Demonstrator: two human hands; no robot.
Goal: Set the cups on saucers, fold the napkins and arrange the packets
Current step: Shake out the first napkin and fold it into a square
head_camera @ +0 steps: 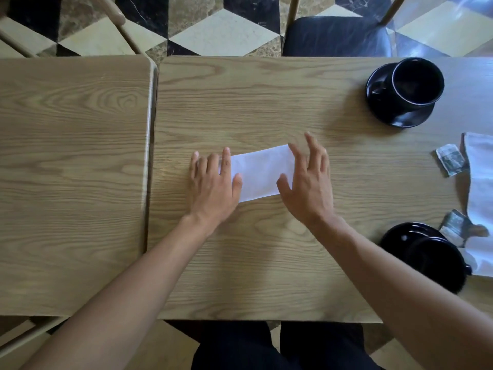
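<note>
A folded white napkin (260,173) lies flat near the middle of the wooden tabletop (266,102). The left hand (213,182) rests on its left end with straight fingers (226,161), holding nothing. The right hand (309,182) is at its right end, fingers spread and straight. Far right stands a black cup (416,81) on a saucer (394,113), and nearer another cup (437,263) on its saucer (400,233). Two packets (450,159) (456,227) lie beside an unfolded napkin (480,182).
</note>
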